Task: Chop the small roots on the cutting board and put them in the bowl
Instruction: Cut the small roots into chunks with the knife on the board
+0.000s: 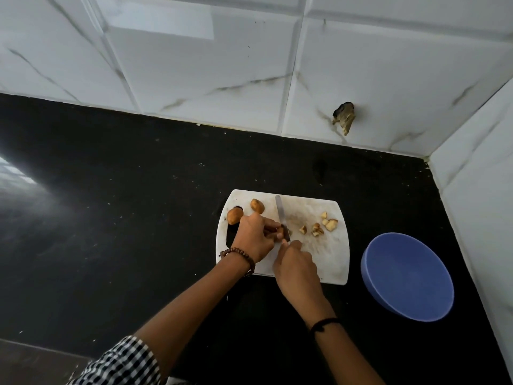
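Steel knife (281,212) gripped in right hand (297,265), left hand (254,237) pinching a small root (280,232).

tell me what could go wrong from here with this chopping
1. The left hand pinches a small root right against the knife held by the right hand; a slip could nick the fingertips.
2. Two whole roots sit near the left edge of the cutting board and might roll off.
3. The bowl stands apart from the board, so chopped pieces could spill in transfer.
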Tool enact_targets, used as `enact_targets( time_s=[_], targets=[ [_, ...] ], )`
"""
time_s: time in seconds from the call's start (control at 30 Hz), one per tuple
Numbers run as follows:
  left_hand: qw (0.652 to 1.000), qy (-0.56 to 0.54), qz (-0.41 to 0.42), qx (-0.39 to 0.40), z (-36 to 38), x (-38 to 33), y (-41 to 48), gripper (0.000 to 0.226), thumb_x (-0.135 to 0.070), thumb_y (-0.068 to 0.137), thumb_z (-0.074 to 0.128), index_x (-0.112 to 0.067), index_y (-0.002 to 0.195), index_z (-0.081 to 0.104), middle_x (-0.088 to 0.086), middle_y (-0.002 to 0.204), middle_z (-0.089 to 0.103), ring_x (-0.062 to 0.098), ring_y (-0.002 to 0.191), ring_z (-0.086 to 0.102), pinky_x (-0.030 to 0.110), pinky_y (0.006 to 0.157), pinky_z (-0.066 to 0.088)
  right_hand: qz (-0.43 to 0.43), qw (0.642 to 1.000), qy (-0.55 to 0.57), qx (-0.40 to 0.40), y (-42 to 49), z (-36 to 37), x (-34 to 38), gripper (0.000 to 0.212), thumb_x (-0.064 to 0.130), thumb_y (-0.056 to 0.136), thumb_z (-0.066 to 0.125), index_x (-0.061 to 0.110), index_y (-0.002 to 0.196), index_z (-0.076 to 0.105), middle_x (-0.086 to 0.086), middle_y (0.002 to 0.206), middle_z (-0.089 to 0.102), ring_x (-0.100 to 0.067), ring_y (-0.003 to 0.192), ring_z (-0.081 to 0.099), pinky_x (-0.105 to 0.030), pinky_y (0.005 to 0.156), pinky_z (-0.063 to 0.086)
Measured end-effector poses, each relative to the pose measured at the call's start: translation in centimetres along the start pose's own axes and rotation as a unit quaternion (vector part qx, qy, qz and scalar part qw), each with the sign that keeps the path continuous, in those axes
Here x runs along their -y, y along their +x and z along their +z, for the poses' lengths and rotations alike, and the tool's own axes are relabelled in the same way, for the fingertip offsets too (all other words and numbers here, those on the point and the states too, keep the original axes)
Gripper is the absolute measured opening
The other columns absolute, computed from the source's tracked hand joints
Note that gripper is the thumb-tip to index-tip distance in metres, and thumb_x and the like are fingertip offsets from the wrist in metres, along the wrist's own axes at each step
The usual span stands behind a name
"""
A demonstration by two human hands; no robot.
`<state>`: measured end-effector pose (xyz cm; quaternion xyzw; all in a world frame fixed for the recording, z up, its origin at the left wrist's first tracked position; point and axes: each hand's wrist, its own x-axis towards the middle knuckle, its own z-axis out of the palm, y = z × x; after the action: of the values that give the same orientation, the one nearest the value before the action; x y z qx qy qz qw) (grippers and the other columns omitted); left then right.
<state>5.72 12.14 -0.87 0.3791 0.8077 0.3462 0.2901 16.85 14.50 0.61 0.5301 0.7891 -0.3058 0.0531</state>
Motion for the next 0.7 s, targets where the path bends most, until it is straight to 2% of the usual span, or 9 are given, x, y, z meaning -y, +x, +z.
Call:
enact_targets(
  time_s=[0.13, 0.27, 0.43, 0.53, 0.63, 0.7],
  targets=[
    [1.000, 0.011, 0.005, -0.009, 0.1, -0.2, 0.1, 0.024, -0.003, 0.085, 0.066, -0.010, 0.106, 0.072, -0.001, 0.103, 0.072, 0.000, 0.094, 0.062, -0.006, 0.071, 0.036, 0.030, 0.999, -0.034, 0.024, 0.8, -0.2, 0.7, 0.037, 0.039, 0.105, 0.036, 0.010, 0.127, 0.041, -0.012, 0.122, 0.056, -0.029, 0.107, 0.060, -0.036, 0.081, 0.047],
    [1.000, 0.021, 0.003, -0.009, 0.3, -0.5, 0.2, 0.021, -0.007, 0.085, 0.067, -0.013, 0.105, 0.073, -0.003, 0.101, 0.073, 0.002, 0.095, 0.064, 0.002, 0.083, 0.038, 0.040, 0.998, -0.040, 0.041, 0.9, -0.7, 0.5, 0.035, 0.038, 0.106, 0.035, 0.011, 0.127, 0.041, -0.011, 0.123, 0.056, -0.028, 0.107, 0.059, -0.035, 0.078, 0.041],
    [1.000, 0.011, -0.006, -0.016, 0.3, -0.4, 0.2, 0.022, -0.006, 0.084, 0.069, -0.011, 0.104, 0.072, -0.002, 0.100, 0.073, 0.000, 0.091, 0.064, -0.001, 0.076, 0.039, 0.028, 0.997, -0.036, 0.066, 0.4, -0.9, 0.0, 0.032, 0.037, 0.106, 0.034, 0.012, 0.124, 0.042, -0.011, 0.121, 0.056, -0.028, 0.107, 0.059, -0.040, 0.089, 0.050],
    [1.000, 0.006, -0.009, -0.019, 0.3, -0.4, 0.3, 0.023, -0.006, 0.084, 0.069, -0.011, 0.106, 0.072, -0.002, 0.101, 0.073, -0.001, 0.089, 0.062, -0.003, 0.070, 0.039, 0.008, 0.997, -0.037, 0.071, -0.6, -0.7, -0.6, 0.030, 0.038, 0.107, 0.030, 0.013, 0.120, 0.040, -0.011, 0.119, 0.058, -0.029, 0.105, 0.061, -0.042, 0.089, 0.052],
    [1.000, 0.007, -0.006, -0.022, 0.2, -0.5, 0.3, 0.023, -0.009, 0.083, 0.072, -0.010, 0.106, 0.072, 0.000, 0.103, 0.072, 0.005, 0.094, 0.064, 0.008, 0.085, 0.044, 0.015, 0.997, -0.033, 0.072, -1.5, -0.7, -0.9, 0.032, 0.040, 0.107, 0.025, 0.014, 0.115, 0.041, -0.011, 0.115, 0.058, -0.030, 0.104, 0.062, -0.043, 0.087, 0.052],
    [1.000, 0.003, -0.008, -0.023, 0.2, -0.5, 0.3, 0.024, -0.011, 0.082, 0.073, -0.009, 0.106, 0.071, 0.001, 0.103, 0.072, 0.007, 0.095, 0.065, 0.016, 0.090, 0.048, 0.027, 0.996, -0.033, 0.084, -2.2, -0.7, -1.3, 0.026, 0.040, 0.107, 0.026, 0.017, 0.109, 0.039, -0.009, 0.109, 0.056, -0.026, 0.100, 0.061, -0.041, 0.085, 0.052]
  ],
)
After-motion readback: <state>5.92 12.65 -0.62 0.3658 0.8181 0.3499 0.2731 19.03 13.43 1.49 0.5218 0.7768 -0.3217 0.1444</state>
